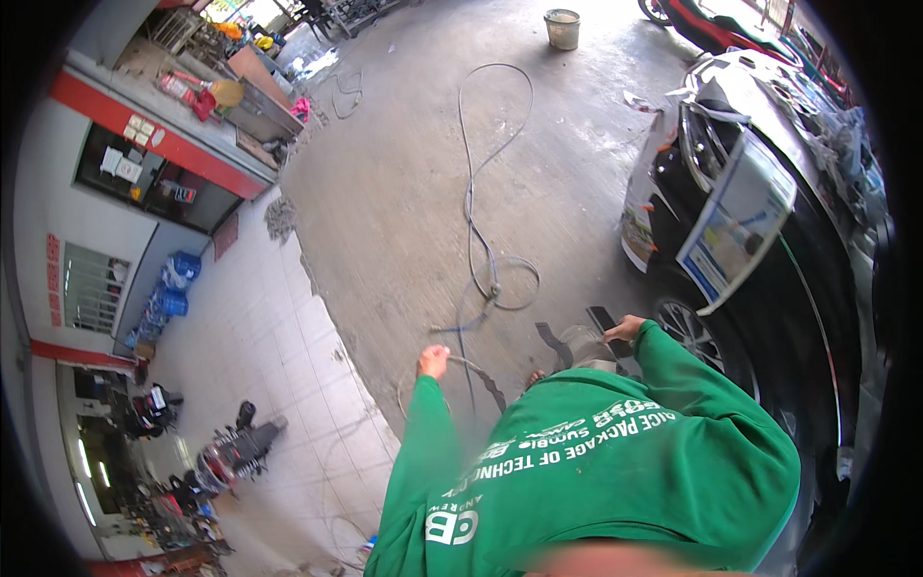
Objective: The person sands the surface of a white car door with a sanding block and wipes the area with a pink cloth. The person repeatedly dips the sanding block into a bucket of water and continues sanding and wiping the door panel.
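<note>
My left hand (434,362) is out in front of me over the concrete floor, its fingers closed on a thin pale hose (465,362). This hose curves away to the right from my fingers. Near my right side, next to the car's front wheel (688,335), my right hand (625,330) is closed round a dark flat piece (601,318) whose kind I cannot make out. Another dark curved strip (552,342) shows to the left of it. A blue-grey air hose (469,202) lies looped on the floor ahead, its bluish end close to my left hand.
A black car (817,288) stands on my right, with a printed sheet (735,226) hung at its front. Far ahead are a bucket (562,30) and a red motorcycle (716,29). To the left lie white floor tiles (298,337), a parked motorcycle (240,449) and blue water jugs (176,284).
</note>
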Demonstrator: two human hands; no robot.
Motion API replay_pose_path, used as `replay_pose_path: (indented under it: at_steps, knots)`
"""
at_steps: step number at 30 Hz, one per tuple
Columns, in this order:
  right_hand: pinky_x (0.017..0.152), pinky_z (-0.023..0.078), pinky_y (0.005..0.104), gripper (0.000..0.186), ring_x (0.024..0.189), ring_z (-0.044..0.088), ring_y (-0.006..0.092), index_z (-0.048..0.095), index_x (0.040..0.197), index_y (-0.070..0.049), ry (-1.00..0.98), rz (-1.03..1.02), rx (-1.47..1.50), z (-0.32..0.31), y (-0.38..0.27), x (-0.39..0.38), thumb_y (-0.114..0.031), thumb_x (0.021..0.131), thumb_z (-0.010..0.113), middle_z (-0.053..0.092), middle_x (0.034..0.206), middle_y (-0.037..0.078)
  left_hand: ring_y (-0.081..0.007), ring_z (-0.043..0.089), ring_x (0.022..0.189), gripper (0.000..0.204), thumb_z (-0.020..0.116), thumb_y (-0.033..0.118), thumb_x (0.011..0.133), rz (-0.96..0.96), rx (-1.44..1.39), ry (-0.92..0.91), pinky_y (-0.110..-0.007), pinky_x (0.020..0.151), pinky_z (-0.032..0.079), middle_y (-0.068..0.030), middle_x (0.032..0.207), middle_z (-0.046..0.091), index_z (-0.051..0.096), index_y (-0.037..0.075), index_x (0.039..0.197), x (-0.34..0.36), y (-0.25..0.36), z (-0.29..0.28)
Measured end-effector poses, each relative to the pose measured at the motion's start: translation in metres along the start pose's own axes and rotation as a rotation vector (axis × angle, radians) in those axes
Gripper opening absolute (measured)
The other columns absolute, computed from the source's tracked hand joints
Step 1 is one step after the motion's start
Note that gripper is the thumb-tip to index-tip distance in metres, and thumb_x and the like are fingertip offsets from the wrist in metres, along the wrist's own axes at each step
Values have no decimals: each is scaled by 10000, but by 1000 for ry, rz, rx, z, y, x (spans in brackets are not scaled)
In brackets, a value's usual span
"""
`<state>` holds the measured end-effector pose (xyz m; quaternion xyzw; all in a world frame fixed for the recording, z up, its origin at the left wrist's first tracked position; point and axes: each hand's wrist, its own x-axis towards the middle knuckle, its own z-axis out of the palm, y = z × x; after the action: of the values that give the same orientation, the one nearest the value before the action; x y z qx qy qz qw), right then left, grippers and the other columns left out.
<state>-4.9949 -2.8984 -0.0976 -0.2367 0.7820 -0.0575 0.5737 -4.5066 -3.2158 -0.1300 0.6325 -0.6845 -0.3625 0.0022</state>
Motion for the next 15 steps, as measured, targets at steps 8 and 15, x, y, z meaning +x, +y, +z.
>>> replay_pose_path:
  at_steps: [8,15]
  knots:
    - [657,611,443,655,739,738,302,754,1013,56,90,225,303,-181,-104,202,-462,640,903,742,906,130,-151,707,755,417,682,309,1001,9,-661,-33,-328,574,577,-44,1040,733,649,62,1335,266,223,-20]
    - [707,599,379,685,762,753,231,796,912,42,86,-19,-133,-395,-294,315,-558,594,883,776,867,137,-195,718,752,361,715,316,973,-483,-520,-467,-387,593,594,-51,1001,733,677,88,1252,272,234,84]
